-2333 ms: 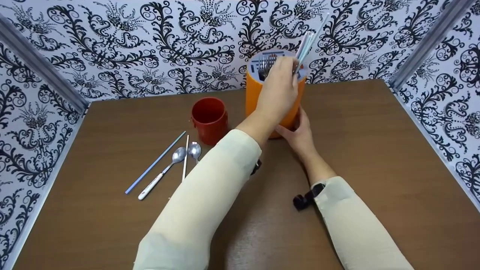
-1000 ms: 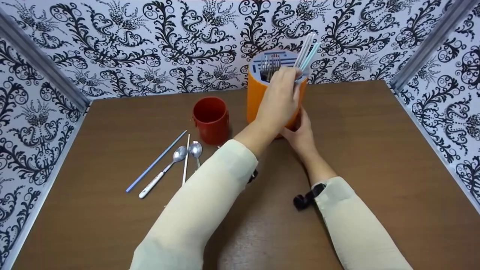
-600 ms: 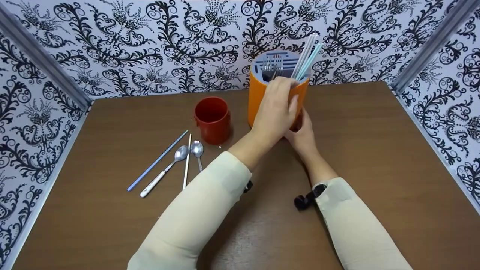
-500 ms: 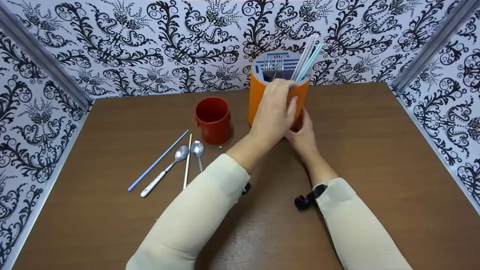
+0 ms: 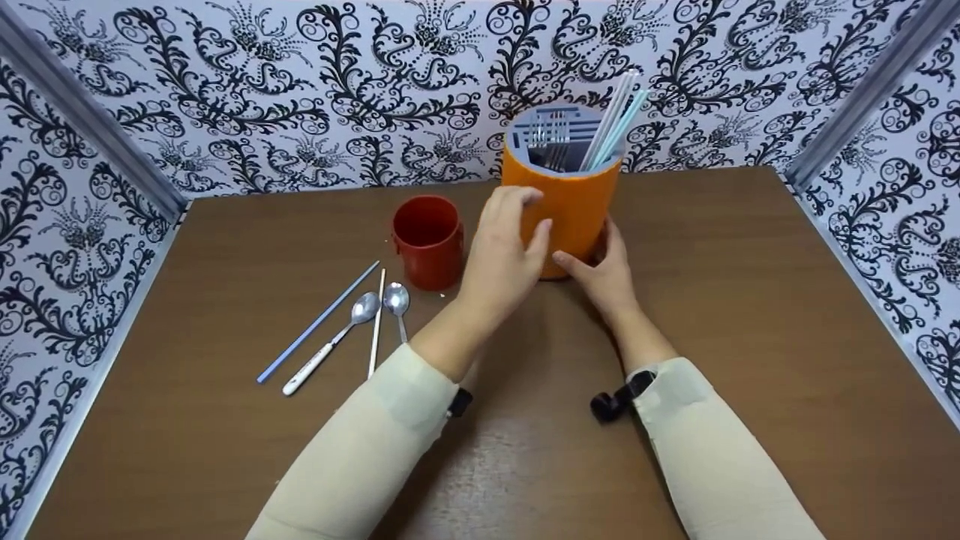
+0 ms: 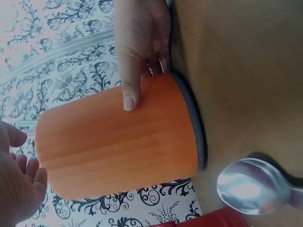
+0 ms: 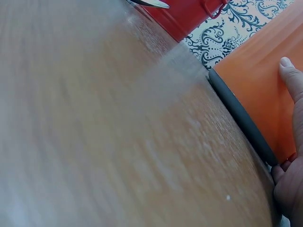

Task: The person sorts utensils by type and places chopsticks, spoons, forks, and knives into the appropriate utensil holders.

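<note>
- While the right hand grips the lower part of the orange holder, thumb on its front and fingers wrapped round behind, the left hand hangs just before it, thumb and curved fingers well parted, with nothing between them.
- Upright towards the back of the worktop, the holder stands near the patterned wall, its base edged by a dark band.
- Out of its slotted top rise some forks, tines up, and beside them pale sticks and light-blue sticks (all leaning to the person's right, from where I stand).
- To the left of the holder, near the left hand, a red cup stands mouth up.
- Closer to the person lie a blue stick, a white-handled spoon, a white stick and a second spoon, its handle running behind the left sleeve.
</note>
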A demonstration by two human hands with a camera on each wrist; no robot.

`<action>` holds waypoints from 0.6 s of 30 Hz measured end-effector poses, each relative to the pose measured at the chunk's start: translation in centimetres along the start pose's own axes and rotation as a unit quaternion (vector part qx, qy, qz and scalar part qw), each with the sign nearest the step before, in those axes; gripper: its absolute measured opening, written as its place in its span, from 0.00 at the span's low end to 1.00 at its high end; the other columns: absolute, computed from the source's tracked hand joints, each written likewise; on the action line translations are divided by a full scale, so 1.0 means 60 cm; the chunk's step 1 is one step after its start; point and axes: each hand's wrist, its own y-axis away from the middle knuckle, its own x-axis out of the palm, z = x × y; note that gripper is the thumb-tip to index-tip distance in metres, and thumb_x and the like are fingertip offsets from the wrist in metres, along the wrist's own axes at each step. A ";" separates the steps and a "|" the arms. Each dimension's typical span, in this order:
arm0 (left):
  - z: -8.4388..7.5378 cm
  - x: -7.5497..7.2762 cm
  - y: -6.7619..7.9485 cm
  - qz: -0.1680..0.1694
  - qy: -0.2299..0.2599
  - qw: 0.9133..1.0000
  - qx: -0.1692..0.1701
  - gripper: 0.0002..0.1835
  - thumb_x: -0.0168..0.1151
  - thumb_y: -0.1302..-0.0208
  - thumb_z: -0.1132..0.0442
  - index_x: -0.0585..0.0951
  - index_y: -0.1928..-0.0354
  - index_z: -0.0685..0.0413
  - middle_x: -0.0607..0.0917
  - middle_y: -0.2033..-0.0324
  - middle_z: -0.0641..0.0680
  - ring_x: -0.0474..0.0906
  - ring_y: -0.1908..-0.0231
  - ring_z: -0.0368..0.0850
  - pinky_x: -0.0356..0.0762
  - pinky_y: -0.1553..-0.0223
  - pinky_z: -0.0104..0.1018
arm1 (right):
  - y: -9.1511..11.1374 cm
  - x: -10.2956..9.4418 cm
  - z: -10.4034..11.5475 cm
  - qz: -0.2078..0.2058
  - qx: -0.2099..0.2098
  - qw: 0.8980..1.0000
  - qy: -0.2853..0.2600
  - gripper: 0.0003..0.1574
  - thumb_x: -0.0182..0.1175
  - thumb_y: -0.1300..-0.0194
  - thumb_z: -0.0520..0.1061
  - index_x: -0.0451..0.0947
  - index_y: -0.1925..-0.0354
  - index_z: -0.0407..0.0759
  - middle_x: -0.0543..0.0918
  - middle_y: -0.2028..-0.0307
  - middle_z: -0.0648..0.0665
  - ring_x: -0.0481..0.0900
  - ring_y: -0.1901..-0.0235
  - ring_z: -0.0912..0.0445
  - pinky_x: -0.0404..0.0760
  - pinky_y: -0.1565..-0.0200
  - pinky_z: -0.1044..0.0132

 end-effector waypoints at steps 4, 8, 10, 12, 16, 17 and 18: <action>0.009 -0.018 0.020 0.001 -0.003 1.000 -0.021 0.16 0.65 0.29 0.66 0.77 0.42 0.60 0.81 0.45 0.58 0.77 0.42 0.49 0.72 0.32 0.31 | 0.002 -0.001 0.000 -0.004 0.008 1.000 0.017 0.68 0.77 0.41 0.57 0.46 0.17 0.50 0.57 0.19 0.45 0.60 0.22 0.52 0.58 0.20 0.56; 0.021 -0.030 0.042 -0.003 -0.002 0.999 -0.039 0.18 0.66 0.30 0.66 0.77 0.41 0.60 0.80 0.45 0.58 0.77 0.43 0.48 0.74 0.33 0.31 | 0.002 -0.003 0.000 -0.004 0.014 1.000 0.023 0.68 0.76 0.40 0.56 0.45 0.17 0.50 0.56 0.18 0.46 0.59 0.21 0.53 0.57 0.20 0.57; 0.027 -0.034 0.055 -0.006 0.001 0.999 -0.043 0.18 0.67 0.31 0.66 0.77 0.41 0.61 0.80 0.46 0.58 0.77 0.43 0.48 0.75 0.34 0.32 | 0.002 -0.003 0.003 -0.001 0.013 1.000 0.007 0.67 0.76 0.39 0.52 0.44 0.16 0.48 0.55 0.18 0.45 0.58 0.21 0.52 0.57 0.20 0.57; 0.031 -0.038 0.066 -0.009 0.002 0.999 -0.044 0.19 0.68 0.31 0.65 0.77 0.42 0.61 0.80 0.46 0.59 0.78 0.44 0.49 0.76 0.35 0.33 | 0.005 -0.001 0.010 0.001 0.015 1.000 -0.006 0.66 0.75 0.38 0.48 0.44 0.16 0.47 0.55 0.18 0.43 0.58 0.21 0.50 0.56 0.20 0.57; 0.039 -0.050 0.089 -0.011 0.004 0.999 -0.049 0.20 0.69 0.32 0.66 0.77 0.42 0.62 0.81 0.47 0.60 0.78 0.44 0.50 0.79 0.37 0.38 | 0.019 0.003 0.041 0.012 0.023 0.999 -0.022 0.65 0.73 0.36 0.44 0.42 0.17 0.42 0.54 0.18 0.39 0.58 0.21 0.48 0.56 0.20 0.56; 0.040 -0.053 0.095 -0.012 0.007 0.999 -0.050 0.20 0.70 0.33 0.66 0.77 0.42 0.62 0.81 0.47 0.60 0.78 0.44 0.51 0.80 0.37 0.39 | 0.023 0.004 0.047 0.014 0.026 0.999 -0.021 0.65 0.73 0.36 0.45 0.42 0.17 0.42 0.53 0.18 0.39 0.58 0.21 0.48 0.56 0.20 0.56; 0.042 -0.057 0.100 -0.012 0.009 0.998 -0.054 0.20 0.70 0.33 0.66 0.77 0.42 0.62 0.81 0.47 0.61 0.79 0.44 0.51 0.80 0.37 0.40 | 0.025 0.005 0.053 0.016 0.028 0.999 -0.021 0.65 0.73 0.36 0.46 0.42 0.17 0.42 0.53 0.18 0.39 0.58 0.21 0.48 0.56 0.19 0.56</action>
